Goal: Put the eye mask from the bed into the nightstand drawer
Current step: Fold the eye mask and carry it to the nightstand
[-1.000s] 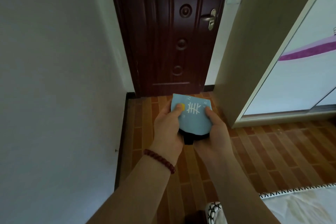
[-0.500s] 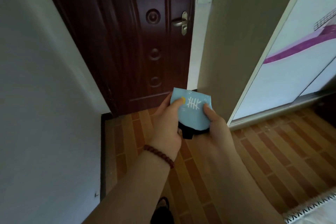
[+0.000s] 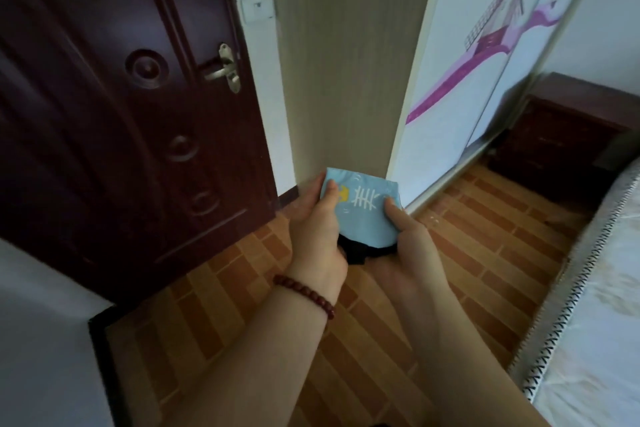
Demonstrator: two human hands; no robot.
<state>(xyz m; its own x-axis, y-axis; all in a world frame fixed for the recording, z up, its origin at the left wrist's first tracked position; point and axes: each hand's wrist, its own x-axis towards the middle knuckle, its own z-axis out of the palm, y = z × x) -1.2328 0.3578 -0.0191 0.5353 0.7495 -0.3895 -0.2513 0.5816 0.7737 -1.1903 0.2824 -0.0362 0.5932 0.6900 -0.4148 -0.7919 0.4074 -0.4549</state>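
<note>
- The folded light-blue fabric eye mask point(image 3: 360, 211) is pinched between the left hand point(image 3: 317, 236) and right hand point(image 3: 410, 246), above the floor.
- Carrying step; next likely means reaching the dark wooden nightstand point(image 3: 561, 146) and opening its drawer.

Dark wooden door point(image 3: 104, 121) with metal handle point(image 3: 225, 69), wardrobe point(image 3: 485, 62), wall switch point(image 3: 258, 10), tiled floor point(image 3: 485, 246)

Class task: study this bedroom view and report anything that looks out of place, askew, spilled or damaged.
Nothing stands out. Both hands, left hand and right hand, hold the folded blue eye mask above the brick-pattern floor. The dark door is closed, and no spill or damage shows. The nightstand is too dim to judge.
</note>
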